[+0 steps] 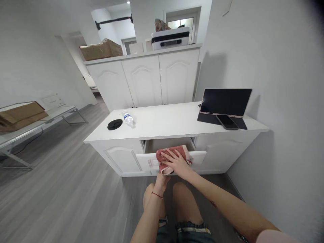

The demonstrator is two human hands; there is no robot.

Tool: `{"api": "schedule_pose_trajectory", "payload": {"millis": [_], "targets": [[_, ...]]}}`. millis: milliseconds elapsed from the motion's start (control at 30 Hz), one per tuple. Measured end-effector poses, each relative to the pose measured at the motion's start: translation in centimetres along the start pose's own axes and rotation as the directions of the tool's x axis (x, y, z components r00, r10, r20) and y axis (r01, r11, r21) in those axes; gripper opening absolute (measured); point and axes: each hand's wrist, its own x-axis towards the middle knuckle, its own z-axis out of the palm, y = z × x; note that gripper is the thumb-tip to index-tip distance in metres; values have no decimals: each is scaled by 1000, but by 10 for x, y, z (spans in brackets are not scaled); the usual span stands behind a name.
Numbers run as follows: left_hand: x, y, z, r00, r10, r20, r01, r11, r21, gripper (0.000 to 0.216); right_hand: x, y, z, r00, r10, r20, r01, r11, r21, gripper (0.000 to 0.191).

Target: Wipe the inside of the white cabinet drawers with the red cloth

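A red and white towel (186, 153), folded into a bundle, lies over the front edge of a pulled-out white drawer (199, 157). My right hand (177, 164) rests flat on the towel with its fingers spread. Just below the towel, against the drawer front, is my left hand (162, 181). Its fingers are mostly hidden under the towel and behind the hand, so what they grip is not visible. Part of the drawer's inside (167, 144) shows behind the towel.
On the white cabinet top (162, 121) are a plastic bottle (128, 118), a black round object (114, 124), a tablet (225, 102) on a stand and a phone (227, 122). A taller cabinet (141, 81) stands behind. My knees (186, 199) are close below the drawer.
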Motion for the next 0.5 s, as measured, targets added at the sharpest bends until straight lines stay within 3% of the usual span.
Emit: {"api": "schedule_pose_trajectory", "payload": {"millis": [167, 367, 500], "targets": [[3, -9, -8, 971, -240, -9, 233, 951, -204, 22, -37, 21, 4, 994, 24, -103, -36, 993, -114, 39], [4, -8, -11, 960, -278, 34, 277, 929, -246, 51, -79, 46, 10, 976, 54, -213, -97, 976, -197, 45], [3, -8, -11, 959, -281, 30, 280, 926, -254, 52, -105, 50, 16, 934, 194, -299, -244, 960, -141, 45]]}}
